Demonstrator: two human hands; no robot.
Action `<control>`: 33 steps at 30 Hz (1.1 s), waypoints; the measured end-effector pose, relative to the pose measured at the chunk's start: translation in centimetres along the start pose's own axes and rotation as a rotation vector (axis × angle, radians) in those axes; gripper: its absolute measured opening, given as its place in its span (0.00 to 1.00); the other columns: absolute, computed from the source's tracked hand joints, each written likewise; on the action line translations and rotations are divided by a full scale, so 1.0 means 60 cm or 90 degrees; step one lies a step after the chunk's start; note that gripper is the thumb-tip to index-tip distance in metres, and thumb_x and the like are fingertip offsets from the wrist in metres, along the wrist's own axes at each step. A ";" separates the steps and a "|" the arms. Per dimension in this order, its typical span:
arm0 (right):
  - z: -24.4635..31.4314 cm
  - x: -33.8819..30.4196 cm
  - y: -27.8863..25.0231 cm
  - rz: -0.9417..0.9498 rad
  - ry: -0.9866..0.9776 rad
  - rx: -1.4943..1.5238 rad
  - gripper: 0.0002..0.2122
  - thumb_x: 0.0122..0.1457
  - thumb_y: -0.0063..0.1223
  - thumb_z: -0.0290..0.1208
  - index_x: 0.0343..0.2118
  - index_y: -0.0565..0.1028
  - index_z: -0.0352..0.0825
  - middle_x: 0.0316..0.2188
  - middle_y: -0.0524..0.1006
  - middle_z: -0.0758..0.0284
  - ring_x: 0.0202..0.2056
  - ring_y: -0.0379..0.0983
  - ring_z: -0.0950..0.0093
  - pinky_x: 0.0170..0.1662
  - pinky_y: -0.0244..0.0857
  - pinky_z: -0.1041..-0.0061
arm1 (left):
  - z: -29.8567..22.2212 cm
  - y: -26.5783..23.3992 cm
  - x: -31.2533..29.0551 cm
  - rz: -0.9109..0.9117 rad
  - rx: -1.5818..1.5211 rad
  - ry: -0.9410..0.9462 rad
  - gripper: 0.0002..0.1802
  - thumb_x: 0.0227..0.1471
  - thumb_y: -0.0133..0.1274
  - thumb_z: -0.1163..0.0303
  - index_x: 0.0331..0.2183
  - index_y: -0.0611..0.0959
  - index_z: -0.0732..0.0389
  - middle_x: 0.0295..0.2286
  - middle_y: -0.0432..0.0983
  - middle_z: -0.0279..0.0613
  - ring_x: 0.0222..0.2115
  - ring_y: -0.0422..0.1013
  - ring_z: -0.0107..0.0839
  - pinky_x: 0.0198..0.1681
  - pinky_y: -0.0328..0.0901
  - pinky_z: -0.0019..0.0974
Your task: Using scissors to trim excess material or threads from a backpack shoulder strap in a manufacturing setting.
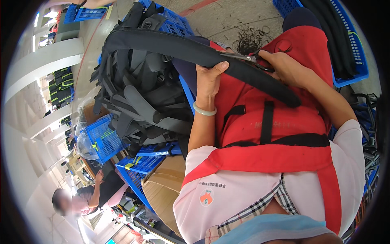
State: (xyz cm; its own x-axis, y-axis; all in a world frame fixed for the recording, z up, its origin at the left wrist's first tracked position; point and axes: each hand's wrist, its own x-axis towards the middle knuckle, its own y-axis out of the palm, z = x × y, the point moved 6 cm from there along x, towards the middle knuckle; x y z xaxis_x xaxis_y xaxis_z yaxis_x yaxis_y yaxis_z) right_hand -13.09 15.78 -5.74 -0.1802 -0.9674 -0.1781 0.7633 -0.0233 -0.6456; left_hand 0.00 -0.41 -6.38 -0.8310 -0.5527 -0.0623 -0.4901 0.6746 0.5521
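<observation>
A long, curved black padded strap (170,45) lies across in front of me, its rounded end over the red apron (243,134) on my lap. My left hand (209,79) is closed on the strap's near edge, thumb on top. My right hand (286,68) grips the handles of a pair of metal scissors (248,59). The scissor blades lie along the strap's far edge, pointing left, just beyond my left thumb. Whether the blades are apart is hard to make out.
To the left, a big heap of dark grey padded straps (142,97) rises over blue crates (106,138). Thin black trimmings (252,40) litter the floor ahead. A blue crate (363,67) with black padded pieces stands at right. A cardboard box (164,179) and another person (87,199) are lower left.
</observation>
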 end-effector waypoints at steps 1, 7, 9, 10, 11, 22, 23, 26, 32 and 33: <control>0.000 0.002 0.000 0.004 0.012 0.004 0.21 0.51 0.60 0.31 0.43 0.62 0.29 0.27 0.75 0.50 0.34 0.72 0.49 0.35 0.64 0.56 | 0.000 -0.002 -0.001 0.000 0.001 -0.001 0.16 0.39 0.64 0.84 0.34 0.80 0.63 0.32 0.79 0.41 0.37 0.75 0.35 0.46 0.68 0.39; 0.013 0.006 -0.009 -0.075 -0.016 -0.016 0.19 0.51 0.59 0.31 0.41 0.64 0.31 0.27 0.75 0.50 0.34 0.72 0.50 0.35 0.65 0.58 | 0.013 -0.004 -0.002 -0.007 0.018 -0.004 0.17 0.39 0.64 0.84 0.35 0.80 0.63 0.32 0.79 0.40 0.38 0.75 0.35 0.46 0.69 0.39; 0.013 0.006 -0.011 -0.090 -0.015 -0.027 0.18 0.52 0.59 0.31 0.41 0.64 0.31 0.27 0.75 0.51 0.34 0.72 0.50 0.35 0.65 0.58 | 0.018 -0.003 -0.002 -0.007 0.006 -0.018 0.18 0.38 0.64 0.85 0.35 0.80 0.63 0.32 0.79 0.40 0.39 0.75 0.36 0.47 0.69 0.39; 0.009 0.008 -0.009 -0.082 -0.017 -0.011 0.18 0.52 0.59 0.32 0.40 0.65 0.31 0.27 0.75 0.51 0.34 0.72 0.50 0.35 0.65 0.58 | 0.018 -0.002 -0.003 -0.007 0.005 -0.018 0.18 0.38 0.64 0.85 0.35 0.80 0.63 0.32 0.79 0.40 0.39 0.75 0.36 0.47 0.69 0.39; 0.007 0.009 -0.008 -0.074 -0.019 0.005 0.17 0.52 0.59 0.32 0.40 0.66 0.31 0.27 0.75 0.51 0.34 0.72 0.51 0.34 0.65 0.58 | 0.016 -0.001 -0.005 -0.006 -0.003 -0.012 0.17 0.39 0.64 0.84 0.36 0.80 0.63 0.33 0.79 0.40 0.39 0.75 0.35 0.46 0.69 0.39; -0.002 0.009 0.006 -0.122 -0.024 0.011 0.23 0.49 0.59 0.28 0.47 0.63 0.29 0.40 0.73 0.46 0.43 0.70 0.49 0.43 0.65 0.59 | 0.009 0.001 0.003 -0.048 -0.050 0.020 0.12 0.44 0.62 0.80 0.35 0.81 0.62 0.32 0.78 0.36 0.33 0.75 0.29 0.43 0.69 0.34; 0.007 0.009 0.003 -0.150 -0.075 -0.008 0.25 0.48 0.59 0.27 0.48 0.62 0.28 0.43 0.71 0.46 0.46 0.68 0.49 0.45 0.64 0.59 | 0.009 0.002 0.003 -0.046 -0.050 0.017 0.12 0.44 0.62 0.80 0.35 0.81 0.62 0.32 0.78 0.36 0.33 0.75 0.29 0.43 0.69 0.34; 0.027 0.012 -0.010 -0.082 -0.067 -0.021 0.28 0.46 0.60 0.26 0.50 0.60 0.27 0.45 0.70 0.46 0.48 0.66 0.50 0.48 0.62 0.59 | 0.009 0.002 0.003 -0.035 -0.056 0.012 0.12 0.43 0.62 0.81 0.34 0.81 0.61 0.31 0.79 0.36 0.33 0.75 0.29 0.43 0.69 0.34; 0.031 0.012 -0.018 -0.004 -0.022 -0.002 0.27 0.46 0.59 0.26 0.48 0.60 0.28 0.36 0.73 0.47 0.41 0.70 0.47 0.40 0.64 0.57 | 0.002 0.003 0.002 -0.021 -0.050 0.025 0.13 0.43 0.62 0.82 0.34 0.81 0.60 0.31 0.79 0.37 0.34 0.75 0.31 0.43 0.69 0.36; 0.029 0.013 -0.014 -0.004 -0.022 -0.002 0.27 0.46 0.59 0.26 0.48 0.60 0.28 0.36 0.73 0.47 0.41 0.70 0.47 0.40 0.64 0.57 | 0.005 0.005 0.003 -0.022 -0.055 0.013 0.13 0.43 0.62 0.82 0.34 0.81 0.60 0.31 0.79 0.38 0.34 0.75 0.31 0.44 0.69 0.36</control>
State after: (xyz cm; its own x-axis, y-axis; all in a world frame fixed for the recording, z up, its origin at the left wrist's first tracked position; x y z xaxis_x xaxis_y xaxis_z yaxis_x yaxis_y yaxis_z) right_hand -12.77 14.58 -4.06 -0.1634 -0.9752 -0.1492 0.7608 -0.0283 -0.6483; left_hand -0.36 -0.17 -6.46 -0.8082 -0.5853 -0.0657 -0.4929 0.6111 0.6194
